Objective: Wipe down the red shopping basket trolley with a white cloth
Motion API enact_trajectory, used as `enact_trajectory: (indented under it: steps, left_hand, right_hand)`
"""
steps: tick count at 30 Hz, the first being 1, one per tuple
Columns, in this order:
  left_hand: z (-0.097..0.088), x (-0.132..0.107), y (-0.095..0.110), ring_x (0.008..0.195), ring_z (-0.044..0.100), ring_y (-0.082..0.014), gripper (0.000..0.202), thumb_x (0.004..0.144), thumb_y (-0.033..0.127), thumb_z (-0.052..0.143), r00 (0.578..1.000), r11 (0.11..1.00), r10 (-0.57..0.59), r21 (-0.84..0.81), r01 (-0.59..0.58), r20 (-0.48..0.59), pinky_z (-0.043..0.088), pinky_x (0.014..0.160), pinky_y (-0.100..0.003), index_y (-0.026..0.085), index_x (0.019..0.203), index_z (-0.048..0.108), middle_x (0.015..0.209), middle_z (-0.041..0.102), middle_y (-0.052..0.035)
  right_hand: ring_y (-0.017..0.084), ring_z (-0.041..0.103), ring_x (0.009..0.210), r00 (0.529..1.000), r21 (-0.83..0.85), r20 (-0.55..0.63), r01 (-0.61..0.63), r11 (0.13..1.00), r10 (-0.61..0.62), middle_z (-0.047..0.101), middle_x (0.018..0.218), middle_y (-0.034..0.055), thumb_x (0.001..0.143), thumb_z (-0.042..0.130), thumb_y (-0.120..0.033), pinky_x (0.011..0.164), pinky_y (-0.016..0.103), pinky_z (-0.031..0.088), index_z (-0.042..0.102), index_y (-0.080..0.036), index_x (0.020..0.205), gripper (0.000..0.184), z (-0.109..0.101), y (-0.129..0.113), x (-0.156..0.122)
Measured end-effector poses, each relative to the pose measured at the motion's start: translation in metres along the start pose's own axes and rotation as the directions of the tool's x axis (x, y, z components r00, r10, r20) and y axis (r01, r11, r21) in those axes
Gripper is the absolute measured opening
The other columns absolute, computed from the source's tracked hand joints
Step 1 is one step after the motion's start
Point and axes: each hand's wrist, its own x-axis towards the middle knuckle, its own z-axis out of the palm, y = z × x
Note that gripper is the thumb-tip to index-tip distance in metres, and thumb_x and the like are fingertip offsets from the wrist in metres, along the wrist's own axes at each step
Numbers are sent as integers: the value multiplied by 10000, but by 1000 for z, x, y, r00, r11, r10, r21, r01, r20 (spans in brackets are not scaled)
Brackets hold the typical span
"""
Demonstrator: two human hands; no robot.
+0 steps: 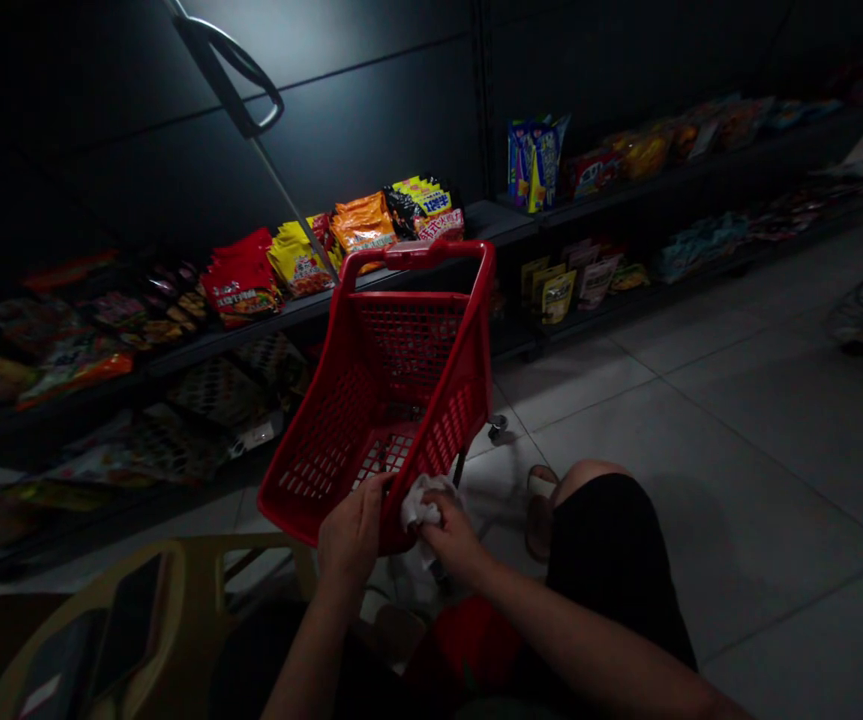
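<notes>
A red plastic shopping basket (371,400) on wheels stands tilted on the floor in front of me, its handle (416,255) up. My left hand (352,535) grips the near rim of the basket, fingers curled over the edge. My right hand (450,535) is closed on a crumpled white cloth (422,503) and presses it against the same rim. My bare knee (588,480) and black shorts show at the right.
Dark shelves (498,215) along the wall carry packets of snacks and noodles (360,225). A yellow chair frame (176,580) is at the lower left. A sandal (540,510) lies by my knee. Grey floor tiles (761,430) stretch to the right.
</notes>
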Motion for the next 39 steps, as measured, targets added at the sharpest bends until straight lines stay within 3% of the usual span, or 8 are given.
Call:
enact_trajectory:
  steps: [5, 9, 14, 19, 25, 29, 35, 39]
  left_hand:
    - [-7, -6, -9, 1199, 623, -217, 380, 1006, 370, 381, 954, 973, 207, -52, -223, -217, 457, 1044, -390, 220, 1249, 631, 1287, 680, -81]
    - [-2, -24, 17, 1409, 435, -229, 504, 950, 309, 536, 866, 885, 402, -116, -451, -298, 319, 1183, -446, 241, 1444, 459, 1499, 507, -98]
    - [8, -37, 53, 1197, 614, -254, 571, 851, 414, 668, 989, 819, 148, -563, -111, 20, 507, 982, -359, 188, 1359, 538, 1336, 629, -123]
    - [-6, -38, 54, 654, 615, -142, 473, 770, 527, 705, 969, 565, -211, -792, 231, 133, 484, 576, -228, 183, 1085, 625, 814, 686, 1]
    - [-16, -43, 51, 707, 618, -146, 524, 749, 569, 710, 959, 557, -280, -807, 196, 40, 474, 608, -218, 189, 1092, 600, 849, 682, -5]
    - [-19, -42, 48, 752, 630, -158, 506, 807, 602, 641, 956, 515, -286, -832, 208, 62, 492, 637, -232, 201, 1106, 566, 872, 676, -2]
    - [-25, -40, 38, 832, 655, -174, 480, 844, 611, 591, 954, 540, -301, -822, 179, 10, 521, 718, -257, 193, 1079, 610, 913, 703, -11]
    - [-25, -35, 38, 1064, 678, -249, 587, 821, 584, 636, 936, 289, -336, -934, 208, 105, 543, 880, -343, 162, 1229, 622, 1141, 736, -90]
  right_hand:
    - [122, 542, 652, 975, 379, 134, -218, 899, 180, 614, 804, -21, 722, 706, -334, 588, 219, 425, 590, -223, 1022, 340, -25, -67, -13]
    - [114, 558, 646, 936, 380, 308, -283, 880, 168, 640, 827, 0, 740, 753, -414, 554, 200, 423, 609, -206, 1041, 393, -42, -123, -24]
    - [139, 611, 703, 908, 273, 380, -289, 917, 173, 681, 876, 23, 692, 802, -416, 612, 222, 469, 628, -196, 1064, 467, -53, -142, -35]
    - [132, 607, 651, 983, 216, 111, -167, 962, 146, 686, 815, -12, 679, 788, -332, 600, 224, 467, 660, -215, 1020, 382, -70, -137, -25]
    - [196, 660, 768, 991, 184, -23, -126, 975, 133, 730, 917, 31, 768, 694, -461, 611, 268, 496, 687, -251, 1048, 350, -68, -151, -26]
    - [276, 682, 940, 982, 204, 120, -165, 965, 143, 734, 1034, 88, 776, 579, -726, 710, 365, 544, 692, -245, 1095, 588, -62, -155, -32]
    - [267, 692, 944, 988, 129, 55, -151, 980, 145, 760, 984, 61, 647, 851, -370, 841, 371, 527, 691, -219, 1047, 457, -62, -157, -28]
    - [289, 708, 955, 979, 216, 9, -199, 956, 202, 772, 937, 51, 688, 791, -408, 857, 413, 543, 696, -227, 1032, 400, -64, -167, -24]
